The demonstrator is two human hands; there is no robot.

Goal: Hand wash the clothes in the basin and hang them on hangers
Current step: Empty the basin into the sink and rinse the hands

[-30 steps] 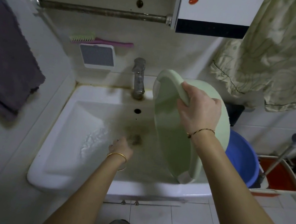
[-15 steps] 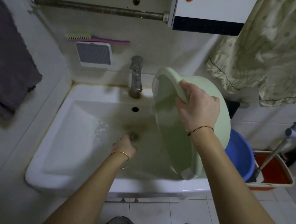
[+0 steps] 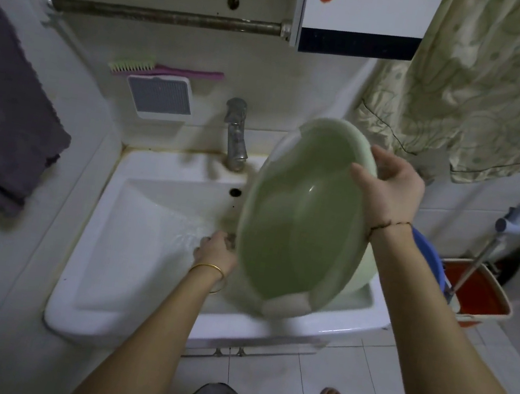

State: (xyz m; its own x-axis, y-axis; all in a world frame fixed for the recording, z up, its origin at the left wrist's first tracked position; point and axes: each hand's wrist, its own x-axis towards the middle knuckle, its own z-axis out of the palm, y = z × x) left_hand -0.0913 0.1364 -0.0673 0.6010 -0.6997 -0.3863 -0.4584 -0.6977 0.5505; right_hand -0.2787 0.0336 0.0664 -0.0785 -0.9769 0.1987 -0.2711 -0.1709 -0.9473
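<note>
From the head camera, the right hand (image 3: 387,190) is gripping the upper rim of the green basin (image 3: 303,216), holding it tilted with its hollow facing the camera over the right half of the white sink (image 3: 103,241). The left hand (image 3: 215,249) is reaching down into the sink bottom by the basin's left edge; whether its fingers are curled cannot be told. A tap (image 3: 236,134) is standing at the sink's back edge.

basin (image 3: 302,223) now inside-up, facing cam
</note>
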